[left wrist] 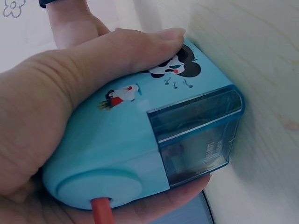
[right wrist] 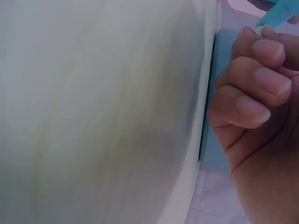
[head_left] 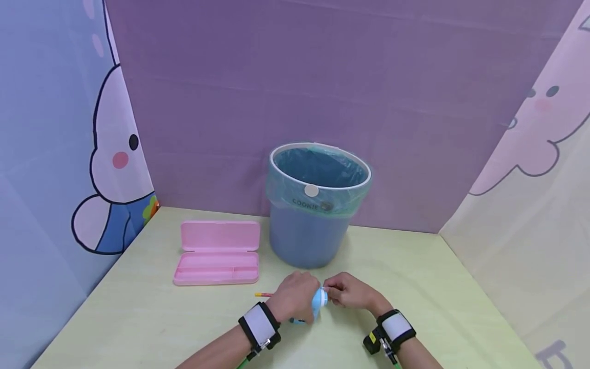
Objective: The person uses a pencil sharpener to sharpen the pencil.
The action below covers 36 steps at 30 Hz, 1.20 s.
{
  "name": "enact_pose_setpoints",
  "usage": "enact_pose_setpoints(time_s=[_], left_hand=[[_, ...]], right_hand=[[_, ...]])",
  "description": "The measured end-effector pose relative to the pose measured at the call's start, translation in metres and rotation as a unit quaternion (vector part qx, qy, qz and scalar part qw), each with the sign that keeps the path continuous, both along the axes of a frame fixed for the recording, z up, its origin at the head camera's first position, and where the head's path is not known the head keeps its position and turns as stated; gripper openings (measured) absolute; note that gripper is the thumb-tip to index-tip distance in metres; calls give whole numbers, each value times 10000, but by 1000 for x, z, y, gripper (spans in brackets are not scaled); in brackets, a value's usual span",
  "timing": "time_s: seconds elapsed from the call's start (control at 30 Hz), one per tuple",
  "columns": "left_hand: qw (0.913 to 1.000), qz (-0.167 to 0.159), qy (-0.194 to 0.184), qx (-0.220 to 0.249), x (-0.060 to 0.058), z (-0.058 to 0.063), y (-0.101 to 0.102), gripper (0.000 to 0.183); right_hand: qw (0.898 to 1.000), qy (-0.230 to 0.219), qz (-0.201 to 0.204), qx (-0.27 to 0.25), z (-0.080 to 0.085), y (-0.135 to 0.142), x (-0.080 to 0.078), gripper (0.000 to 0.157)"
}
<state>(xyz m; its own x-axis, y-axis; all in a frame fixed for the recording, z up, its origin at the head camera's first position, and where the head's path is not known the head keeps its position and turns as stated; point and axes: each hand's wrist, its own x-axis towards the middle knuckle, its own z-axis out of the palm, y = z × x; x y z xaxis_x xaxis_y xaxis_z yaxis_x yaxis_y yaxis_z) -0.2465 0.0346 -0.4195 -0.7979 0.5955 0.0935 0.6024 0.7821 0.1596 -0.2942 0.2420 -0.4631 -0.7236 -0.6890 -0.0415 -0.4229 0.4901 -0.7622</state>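
My left hand point(head_left: 295, 294) grips a light blue pencil sharpener point(left wrist: 121, 140) from around its sides, thumb across the printed top. The sharpener's see-through shavings drawer point(left wrist: 196, 135) faces the table side. A red pencil point(left wrist: 102, 212) sticks out of the hole in its round front; in the head view the pencil's yellow end point(head_left: 259, 294) points left past the hand. My right hand point(head_left: 351, 292) is at the sharpener's other end, its thumb and forefinger pinching the small white knob point(right wrist: 259, 31) of the blue crank point(right wrist: 279, 14). The other fingers are curled.
A pink pencil case point(head_left: 216, 277) lies with its lid up on the left of the pale table point(head_left: 138, 328). Behind my hands stands a blue bin point(head_left: 304, 236) lined with a greenish bag. A purple cloth point(head_left: 295, 77) hangs at the back.
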Motion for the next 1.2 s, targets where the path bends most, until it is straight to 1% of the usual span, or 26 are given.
enact_pose_setpoints(time_s=[0.17, 0.3, 0.6, 0.7, 0.77, 0.87, 1.1, 1.2], left_hand=[[10000, 25, -17, -10, 1, -1, 0, 42], [10000, 33, 11, -15, 1, 0, 0, 42], [9999, 108, -98, 29, 0, -2, 1, 42], [9999, 109, -60, 56, -1, -3, 1, 42], [9999, 115, -45, 60, -2, -3, 1, 41], [9999, 120, -38, 77, -2, -3, 1, 41], [9999, 107, 23, 91, -1, -6, 2, 41], [9999, 103, 52, 99, 0, -5, 2, 42]], right_hand=[[9998, 27, 73, 163, -3, -2, 3, 25], [9995, 48, 129, 267, -1, -4, 5, 27], [9987, -264, 108, 415, 0, -4, 8, 27], [9980, -403, 144, 473, -1, -4, 11, 28], [9973, -495, 162, 512, 0, -4, 13, 28], [9972, -513, 206, 498, 0, -4, 17, 28], [9956, -644, 465, 498, 0, -3, 29, 31], [9949, -745, 558, 398, 1, -1, 33, 32]])
